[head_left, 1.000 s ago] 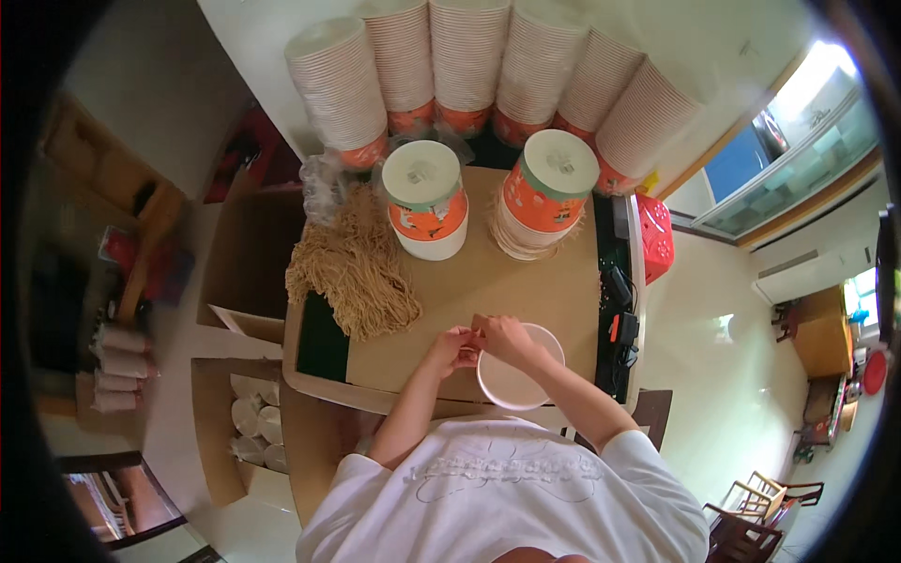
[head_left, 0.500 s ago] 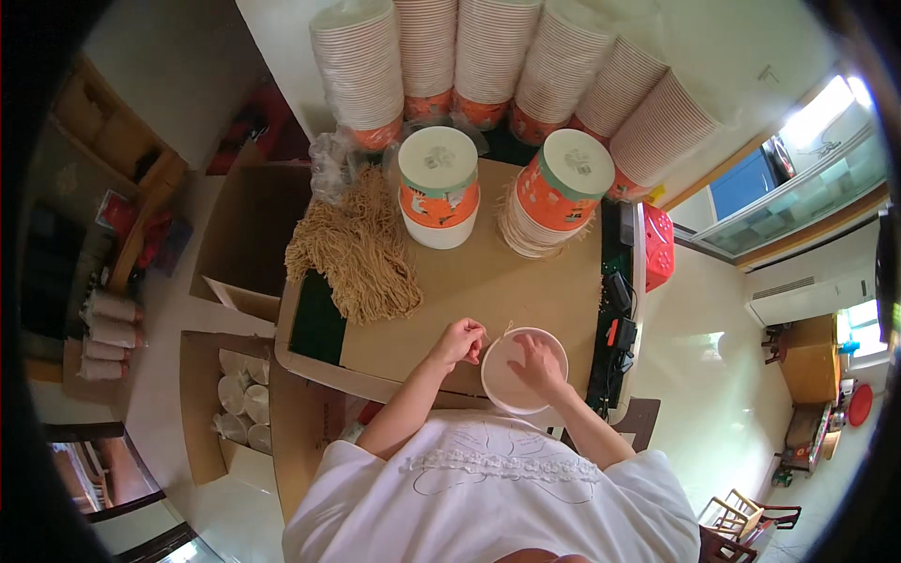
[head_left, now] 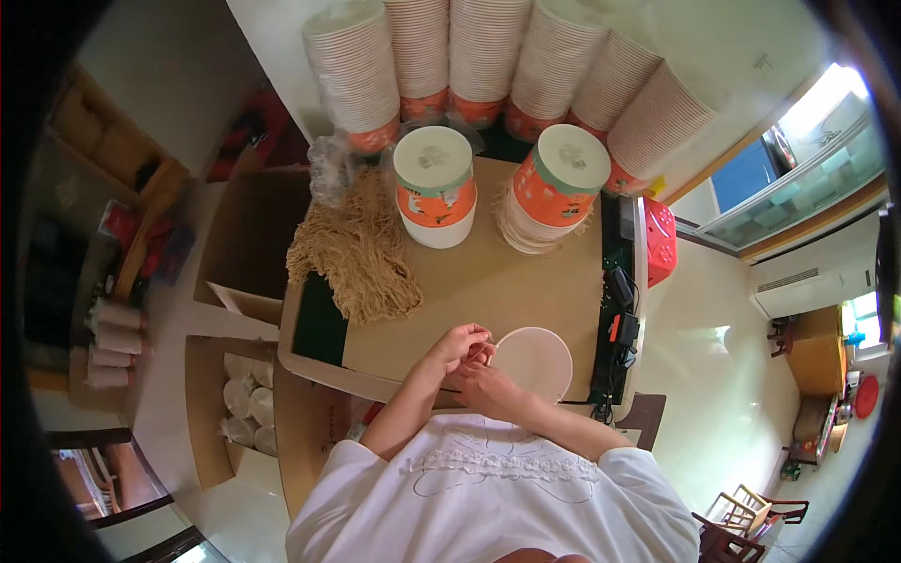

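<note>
A white paper tub [head_left: 537, 361] stands at the table's near edge with its mouth facing up. My left hand [head_left: 460, 347] is at the tub's left rim, fingers pinched together. Just below it, my right hand [head_left: 490, 387] crosses in front of the tub, and its fingers meet the left hand's fingertips. Whatever lies between the fingers is too small and hidden to make out. To the left beyond my hands, a heap of tan cord [head_left: 361, 253] lies on the cardboard sheet [head_left: 460, 291].
Upside-down printed tubs stand in a left stack [head_left: 435, 188] and a right stack [head_left: 558, 188], the right with cords hanging around it. Tall wrapped tub stacks [head_left: 483, 52] line the back. A black cable adapter [head_left: 619, 291] and a red basket [head_left: 660, 242] sit right; an open carton [head_left: 211, 403] is left.
My right hand has left the tub's inside and come left to meet my left hand at the rim. The tub sits slightly farther right in view. The cord end seen at its rim is now hidden.
</note>
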### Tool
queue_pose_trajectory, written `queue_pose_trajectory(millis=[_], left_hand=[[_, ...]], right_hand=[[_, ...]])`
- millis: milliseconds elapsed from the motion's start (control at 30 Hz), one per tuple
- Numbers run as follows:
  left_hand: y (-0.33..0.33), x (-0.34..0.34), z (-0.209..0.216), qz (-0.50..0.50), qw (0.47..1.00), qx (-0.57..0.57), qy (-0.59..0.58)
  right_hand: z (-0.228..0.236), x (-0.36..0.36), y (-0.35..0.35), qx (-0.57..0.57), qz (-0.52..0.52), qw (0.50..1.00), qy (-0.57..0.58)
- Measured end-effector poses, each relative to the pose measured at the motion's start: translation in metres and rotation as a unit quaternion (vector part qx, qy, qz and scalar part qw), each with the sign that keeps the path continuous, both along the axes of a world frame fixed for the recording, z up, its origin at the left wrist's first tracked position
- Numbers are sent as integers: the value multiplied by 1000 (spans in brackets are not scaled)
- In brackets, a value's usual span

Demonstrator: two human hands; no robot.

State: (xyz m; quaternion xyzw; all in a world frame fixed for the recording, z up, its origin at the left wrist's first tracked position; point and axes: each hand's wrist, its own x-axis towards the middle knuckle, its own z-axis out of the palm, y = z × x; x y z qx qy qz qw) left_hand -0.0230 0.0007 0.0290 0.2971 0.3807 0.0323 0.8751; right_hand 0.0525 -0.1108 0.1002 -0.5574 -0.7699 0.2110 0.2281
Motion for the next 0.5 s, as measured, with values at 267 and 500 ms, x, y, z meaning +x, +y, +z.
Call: queue_pose_trajectory(millis=[267, 500], left_hand=[[15, -5, -13, 56, 969, -164, -175], [17, 9, -12, 119, 970, -175, -122]], right_hand=[[22, 55, 52, -80, -106, 991, -11], [-36, 76, 56, -193, -224, 953, 71]])
